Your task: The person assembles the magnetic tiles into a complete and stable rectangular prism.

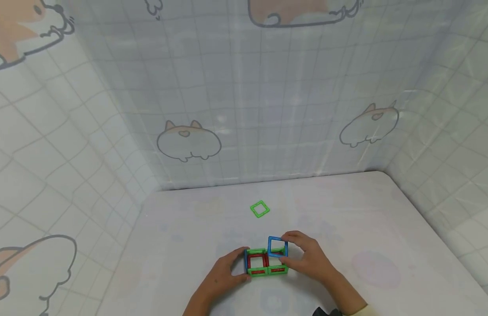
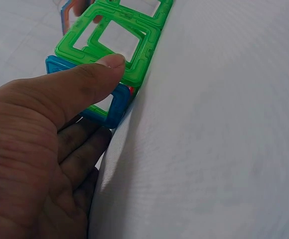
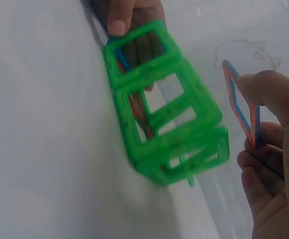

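Note:
An open box of magnetic tiles (image 1: 268, 271) stands on the table, with green square frames along its long sides, a blue one at the left end and red frames inside. My left hand (image 1: 223, 275) grips its left end, the thumb on the front green tile (image 2: 144, 64) and the fingers behind the blue end tile (image 2: 115, 107). Above the box's right half, my right hand (image 1: 310, 256) pinches a loose blue square tile (image 1: 269, 246) between thumb and fingers. In the right wrist view that tile (image 3: 257, 127) is apart from the box and shows orange along its edges.
A single green square tile (image 1: 254, 212) lies flat on the white table (image 1: 180, 245) behind the box. Sheets with a grid and cartoon animals hang as walls at the back (image 1: 267, 145) and both sides. Something dark (image 1: 326, 312) shows near my right forearm.

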A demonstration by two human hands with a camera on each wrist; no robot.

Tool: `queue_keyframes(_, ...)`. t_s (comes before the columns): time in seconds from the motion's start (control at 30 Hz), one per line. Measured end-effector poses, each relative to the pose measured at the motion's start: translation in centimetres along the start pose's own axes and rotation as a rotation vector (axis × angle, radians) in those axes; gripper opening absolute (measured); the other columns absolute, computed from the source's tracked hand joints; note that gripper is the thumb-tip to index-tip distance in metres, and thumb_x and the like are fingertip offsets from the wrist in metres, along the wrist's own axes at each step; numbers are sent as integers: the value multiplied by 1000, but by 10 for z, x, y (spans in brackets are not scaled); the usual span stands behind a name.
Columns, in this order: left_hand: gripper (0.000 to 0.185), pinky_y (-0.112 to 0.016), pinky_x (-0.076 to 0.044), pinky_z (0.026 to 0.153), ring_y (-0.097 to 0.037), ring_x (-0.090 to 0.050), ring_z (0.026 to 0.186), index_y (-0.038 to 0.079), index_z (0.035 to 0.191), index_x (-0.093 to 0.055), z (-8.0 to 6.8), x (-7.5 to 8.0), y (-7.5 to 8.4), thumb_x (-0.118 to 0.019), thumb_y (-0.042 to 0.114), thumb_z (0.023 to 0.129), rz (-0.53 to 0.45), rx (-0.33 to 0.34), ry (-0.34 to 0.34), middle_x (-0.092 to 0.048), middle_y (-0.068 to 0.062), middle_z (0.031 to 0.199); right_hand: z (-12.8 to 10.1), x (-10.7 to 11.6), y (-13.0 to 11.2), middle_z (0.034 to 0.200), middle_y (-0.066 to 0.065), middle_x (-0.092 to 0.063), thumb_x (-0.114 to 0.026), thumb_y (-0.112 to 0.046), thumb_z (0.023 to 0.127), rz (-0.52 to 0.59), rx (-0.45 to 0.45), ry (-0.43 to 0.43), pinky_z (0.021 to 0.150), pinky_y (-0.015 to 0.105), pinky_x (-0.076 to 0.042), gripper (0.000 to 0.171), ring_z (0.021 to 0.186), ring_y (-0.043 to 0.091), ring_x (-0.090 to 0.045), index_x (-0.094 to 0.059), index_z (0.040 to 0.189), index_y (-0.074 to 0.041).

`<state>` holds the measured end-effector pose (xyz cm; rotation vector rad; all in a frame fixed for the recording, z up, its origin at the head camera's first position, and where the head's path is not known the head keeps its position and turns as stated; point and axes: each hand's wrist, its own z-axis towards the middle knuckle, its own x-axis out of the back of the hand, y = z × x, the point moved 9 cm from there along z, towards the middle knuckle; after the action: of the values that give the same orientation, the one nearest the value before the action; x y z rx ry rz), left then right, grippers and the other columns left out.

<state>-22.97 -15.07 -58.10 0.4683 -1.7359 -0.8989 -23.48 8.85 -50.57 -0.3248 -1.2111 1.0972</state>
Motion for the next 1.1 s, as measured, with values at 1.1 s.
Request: queue_keyframes(1.1,82,-52,-37,116,-25,-44,141,25,148,-48,1,-2,-4,-78,56,78,-3,-25,-7,-51,4,149,10,-50,-42,119,-9,-64,-83,-43,80,-149,256,-140,94,31,-57,46,113,6,-58,-74,113,-13)
